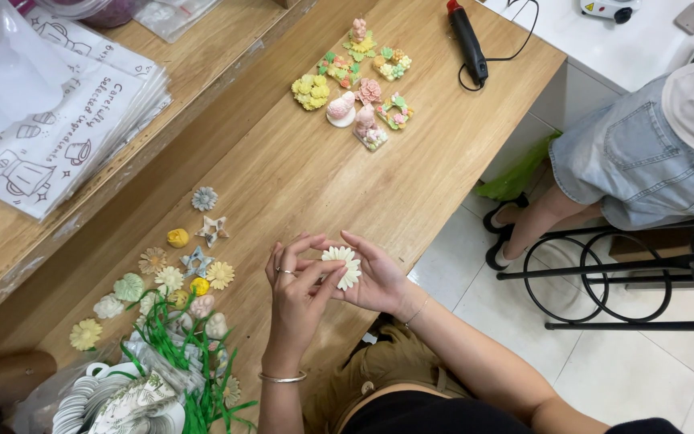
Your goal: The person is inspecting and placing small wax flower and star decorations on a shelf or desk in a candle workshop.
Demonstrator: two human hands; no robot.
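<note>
Both hands meet over the near edge of the pale wooden surface [299,169], the left hand [297,299] and right hand [375,277] closed together on a small white daisy-shaped moulded flower [342,265] pinched between their fingertips. At the far left lies a fanned stack of white rectangular paper bags with black line drawings [50,145] on a raised wooden ledge, partly under clear plastic film. Matte pastel moulded flowers and stars [178,273] are scattered left of the hands beside green shredded paper [170,337], and a black heat tool with cord [467,40] lies at the far edge.
</note>
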